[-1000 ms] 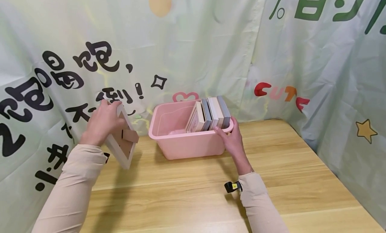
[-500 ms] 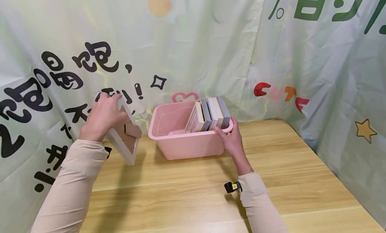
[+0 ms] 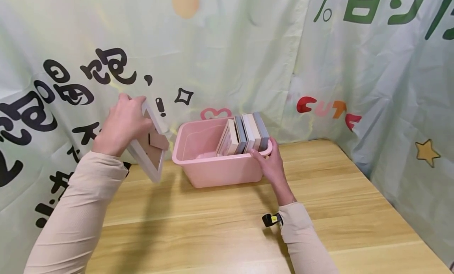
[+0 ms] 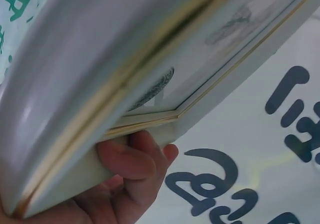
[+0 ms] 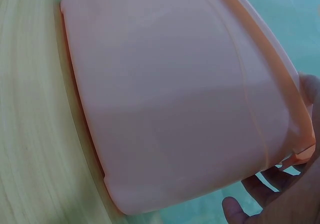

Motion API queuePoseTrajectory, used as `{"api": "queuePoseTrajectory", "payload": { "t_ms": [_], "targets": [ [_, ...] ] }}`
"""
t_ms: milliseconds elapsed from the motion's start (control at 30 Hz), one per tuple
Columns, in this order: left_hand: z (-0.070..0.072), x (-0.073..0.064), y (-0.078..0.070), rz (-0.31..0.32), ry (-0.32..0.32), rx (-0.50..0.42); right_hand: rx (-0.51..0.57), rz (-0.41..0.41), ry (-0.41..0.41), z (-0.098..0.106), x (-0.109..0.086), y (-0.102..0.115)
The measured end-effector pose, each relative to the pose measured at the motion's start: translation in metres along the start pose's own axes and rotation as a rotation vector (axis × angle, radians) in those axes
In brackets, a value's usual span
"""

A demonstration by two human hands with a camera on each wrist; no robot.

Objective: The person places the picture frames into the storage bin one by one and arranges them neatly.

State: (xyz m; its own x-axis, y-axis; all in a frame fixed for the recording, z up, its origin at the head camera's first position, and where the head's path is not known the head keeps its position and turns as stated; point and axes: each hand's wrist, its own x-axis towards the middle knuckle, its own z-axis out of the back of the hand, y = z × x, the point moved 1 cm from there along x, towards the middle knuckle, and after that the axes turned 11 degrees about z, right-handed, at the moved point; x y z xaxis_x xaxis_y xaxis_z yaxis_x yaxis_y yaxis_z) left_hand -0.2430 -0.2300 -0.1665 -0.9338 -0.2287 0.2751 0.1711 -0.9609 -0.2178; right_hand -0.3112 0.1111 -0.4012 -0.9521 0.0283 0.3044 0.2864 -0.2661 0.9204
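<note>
My left hand grips a white photo frame by its upper edge, off the table and left of the pink bin. The frame's brown back and stand flap face right in the head view; the left wrist view shows its front with a gold inner border and my fingers curled at one edge. My right hand holds the rim of the pink plastic bin at its right front corner. Inside the bin, several frames in white, cream and grey-blue stand on edge at the right end.
The wooden table bears the bin near its back edge. Behind it hangs a printed fabric backdrop, which also runs along the left and right sides. The left half of the bin shows its bare pink floor.
My left hand has raised the photo frame and brought it slightly right, nearer the bin. The right hand stays on the bin's rim. The head view has shifted slightly.
</note>
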Motion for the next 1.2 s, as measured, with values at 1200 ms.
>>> {"api": "queuePoseTrajectory", "payload": {
  "t_ms": [1200],
  "targets": [
    [0.022, 0.014, -0.058, -0.004, -0.104, -0.106, -0.009, 0.024, -0.01, 0.001, 0.001, -0.001]
  ]
}}
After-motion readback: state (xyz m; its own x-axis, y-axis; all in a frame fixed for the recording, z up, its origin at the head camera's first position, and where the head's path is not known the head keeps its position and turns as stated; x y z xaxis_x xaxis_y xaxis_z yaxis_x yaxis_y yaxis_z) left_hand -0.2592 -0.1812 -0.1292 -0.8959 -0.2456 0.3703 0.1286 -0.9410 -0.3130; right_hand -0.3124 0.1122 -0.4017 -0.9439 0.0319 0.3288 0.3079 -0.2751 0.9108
